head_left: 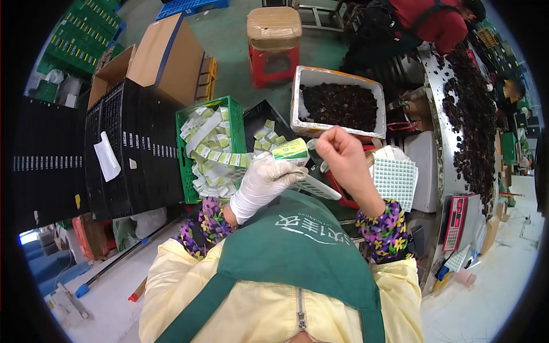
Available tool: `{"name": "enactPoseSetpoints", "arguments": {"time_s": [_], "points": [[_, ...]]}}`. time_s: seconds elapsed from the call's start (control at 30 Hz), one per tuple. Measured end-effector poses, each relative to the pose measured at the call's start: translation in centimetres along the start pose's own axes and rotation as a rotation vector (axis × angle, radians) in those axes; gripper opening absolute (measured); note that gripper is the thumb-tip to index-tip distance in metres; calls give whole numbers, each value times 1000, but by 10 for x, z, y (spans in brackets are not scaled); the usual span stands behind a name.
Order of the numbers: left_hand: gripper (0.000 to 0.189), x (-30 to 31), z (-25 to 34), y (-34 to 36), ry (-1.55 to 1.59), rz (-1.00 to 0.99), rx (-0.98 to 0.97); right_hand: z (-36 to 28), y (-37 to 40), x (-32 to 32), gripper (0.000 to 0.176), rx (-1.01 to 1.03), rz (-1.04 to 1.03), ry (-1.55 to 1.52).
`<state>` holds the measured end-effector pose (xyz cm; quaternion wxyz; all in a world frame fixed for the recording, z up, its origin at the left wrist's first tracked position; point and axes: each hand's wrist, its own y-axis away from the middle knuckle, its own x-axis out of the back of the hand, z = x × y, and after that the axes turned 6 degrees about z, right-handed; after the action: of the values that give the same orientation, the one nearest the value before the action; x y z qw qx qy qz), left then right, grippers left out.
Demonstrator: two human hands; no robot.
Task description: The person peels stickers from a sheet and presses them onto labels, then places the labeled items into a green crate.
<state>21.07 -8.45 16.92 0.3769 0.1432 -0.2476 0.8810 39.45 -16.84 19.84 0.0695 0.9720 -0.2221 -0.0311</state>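
My left hand [263, 182], in a white glove, grips a green-and-white labelled packet [290, 151] in front of my apron. A sheet of small stickers [319, 187] sticks out beneath the same hand. My bare right hand [345, 159] is raised just right of the packet, thumb and forefinger pinched together; anything between the fingertips is too small to make out. A strip of green-and-white labels [220, 156] runs from a green crate [182, 166] toward the left hand. More sticker sheets [394, 178] lie right of my right hand.
Beyond my hands stands a white foam box [296, 108] of dark pieces, with a black crate [250, 123] beside it. Black crates [134, 148] are stacked left. A red scale [455, 223] and a metal table [443, 123] are at right, where another person [429, 23] leans over.
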Motion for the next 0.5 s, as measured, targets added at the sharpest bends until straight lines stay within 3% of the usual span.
{"name": "enactPoseSetpoints", "arguments": {"time_s": [0.23,0.3,0.33,0.4,0.5], "points": [[18,-2,10,-8,-100,21,-155,1,8,-8,18,-61,6,167],[20,-3,13,-6,-162,33,-179,-13,9,-9,21,-43,41,541],[20,-2,14,-6,-163,34,-180,-6,6,-8,21,-41,41,541],[22,0,16,-8,-177,16,-209,9,-2,-5,21,-123,-49,97],[21,0,16,-9,-84,-55,-216,-1,-7,2,18,-165,-215,10]]}}
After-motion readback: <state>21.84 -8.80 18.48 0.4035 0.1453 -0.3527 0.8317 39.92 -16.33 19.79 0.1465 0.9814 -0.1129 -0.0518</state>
